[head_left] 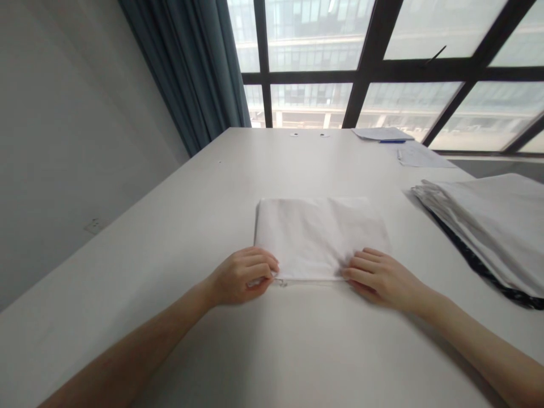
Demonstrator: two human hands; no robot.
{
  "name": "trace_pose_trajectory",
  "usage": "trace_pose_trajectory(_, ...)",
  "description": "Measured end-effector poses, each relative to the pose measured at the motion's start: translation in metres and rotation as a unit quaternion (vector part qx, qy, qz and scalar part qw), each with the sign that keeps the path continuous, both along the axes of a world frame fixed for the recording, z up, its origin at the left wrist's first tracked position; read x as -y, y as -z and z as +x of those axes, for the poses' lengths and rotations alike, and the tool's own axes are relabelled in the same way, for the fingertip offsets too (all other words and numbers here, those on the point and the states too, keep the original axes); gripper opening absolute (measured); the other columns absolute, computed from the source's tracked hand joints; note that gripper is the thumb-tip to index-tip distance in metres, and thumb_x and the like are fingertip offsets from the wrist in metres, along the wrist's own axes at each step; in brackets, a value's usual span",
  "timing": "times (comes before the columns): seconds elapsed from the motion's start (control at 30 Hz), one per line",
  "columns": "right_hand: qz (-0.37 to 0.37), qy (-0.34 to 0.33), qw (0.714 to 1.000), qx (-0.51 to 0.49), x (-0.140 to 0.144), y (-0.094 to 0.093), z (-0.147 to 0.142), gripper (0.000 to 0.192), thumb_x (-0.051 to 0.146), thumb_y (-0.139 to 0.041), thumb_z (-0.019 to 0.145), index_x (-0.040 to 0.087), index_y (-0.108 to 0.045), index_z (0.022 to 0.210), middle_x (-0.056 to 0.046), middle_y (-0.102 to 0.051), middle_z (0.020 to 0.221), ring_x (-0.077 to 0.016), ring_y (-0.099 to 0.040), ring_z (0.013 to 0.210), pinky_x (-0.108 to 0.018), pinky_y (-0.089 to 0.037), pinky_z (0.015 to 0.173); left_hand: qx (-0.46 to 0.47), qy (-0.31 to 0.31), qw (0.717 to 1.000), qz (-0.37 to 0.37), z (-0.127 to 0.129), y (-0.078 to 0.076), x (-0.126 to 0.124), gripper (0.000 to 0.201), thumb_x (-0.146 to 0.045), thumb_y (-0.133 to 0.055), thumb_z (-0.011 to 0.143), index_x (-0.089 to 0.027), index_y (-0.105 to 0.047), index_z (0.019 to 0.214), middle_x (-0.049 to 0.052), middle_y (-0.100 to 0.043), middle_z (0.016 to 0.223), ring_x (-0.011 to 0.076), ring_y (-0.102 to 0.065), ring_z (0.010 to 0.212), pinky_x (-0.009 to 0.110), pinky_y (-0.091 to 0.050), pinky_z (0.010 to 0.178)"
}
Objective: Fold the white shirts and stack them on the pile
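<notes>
A white folded cloth (318, 232) lies flat on the white table (204, 226), its near edge towards me. My left hand (244, 275) grips the near left corner, fingers curled over the top and thumb below. At the near right corner, my right hand (380, 277) pinches the cloth in the same way. Small loose threads or a trim show at the near edge beside my left fingers. Faint creases run across the top layer close to my right hand.
To the right is a stack of white cloths (497, 221) with a black patterned layer at the bottom. Papers (382, 134) and a blue pen (391, 141) lie at the far right edge. A blue curtain (191, 68) and windows stand behind the table; a wall is on the left.
</notes>
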State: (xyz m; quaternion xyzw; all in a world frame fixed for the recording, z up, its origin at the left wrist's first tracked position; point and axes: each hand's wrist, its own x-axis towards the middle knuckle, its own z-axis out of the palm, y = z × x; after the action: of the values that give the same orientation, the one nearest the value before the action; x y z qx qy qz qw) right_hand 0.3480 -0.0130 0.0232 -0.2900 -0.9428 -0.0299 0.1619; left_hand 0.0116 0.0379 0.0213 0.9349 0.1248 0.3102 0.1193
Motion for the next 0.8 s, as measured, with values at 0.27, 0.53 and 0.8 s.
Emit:
trace_pose_trajectory(0.27,0.041,-0.019,0.999,-0.023,0.004,-0.001,-0.002,0.014,0.014,-0.049,0.093,0.016,-0.061,0.087,-0.004,-0.058,0.071,-0.0165,-0.047,0.066,-0.030,-0.034,0.065,0.005,-0.016,1.000,-0.010,0.000,0.000,0.000,0.014,-0.007,-0.055,0.081,-0.020,-0.051,0.078,0.004,-0.065,0.079,0.0155,-0.062,0.080,0.029,-0.052,0.075)
trace_pose_trajectory(0.53,-0.040,-0.008,0.999,0.001,0.005,-0.005,-0.008,0.022,0.019,-0.043,0.097,0.018,-0.062,0.086,-0.003,-0.058,0.071,-0.0161,-0.049,0.067,-0.029,-0.035,0.068,-0.025,-0.021,0.997,-0.063,-0.002,0.001,-0.004,0.016,-0.011,-0.051,0.087,-0.019,-0.051,0.073,0.005,-0.061,0.079,0.0157,-0.055,0.080,0.028,-0.047,0.075)
trace_pose_trajectory(0.8,-0.037,0.012,0.999,0.011,0.003,0.001,-0.009,0.020,0.023,-0.044,0.098,0.018,-0.062,0.092,-0.004,-0.062,0.077,-0.0169,-0.054,0.071,-0.030,-0.039,0.071,-0.096,-0.044,0.989,-0.102,-0.005,0.005,-0.008,0.016,-0.030,-0.053,0.095,-0.018,-0.058,0.086,0.006,-0.060,0.094,0.0170,-0.054,0.092,0.029,-0.044,0.085)
